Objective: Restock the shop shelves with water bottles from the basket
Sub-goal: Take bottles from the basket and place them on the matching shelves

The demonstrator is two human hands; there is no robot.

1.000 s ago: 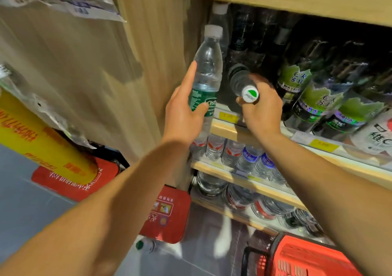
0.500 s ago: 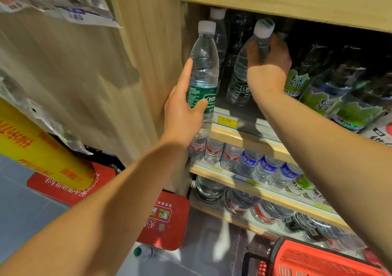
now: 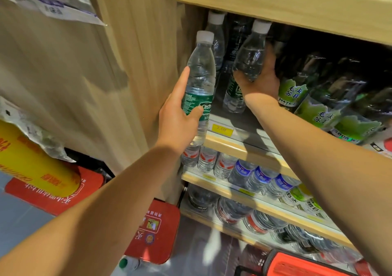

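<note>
I'm shelving: right hand [image 3: 257, 78] gripping a clear white-capped plastic bottle [image 3: 250, 57], left hand [image 3: 180, 114] wrapping a green-labelled bottle [image 3: 200, 80] (next: seat both upright).

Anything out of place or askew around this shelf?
One thing: a bottle with a green cap lies on its side on the floor beside the red box, away from the shelves. The bottle in the right hand is tilted, but it is held, not fallen. No spill or damage shows.
</note>
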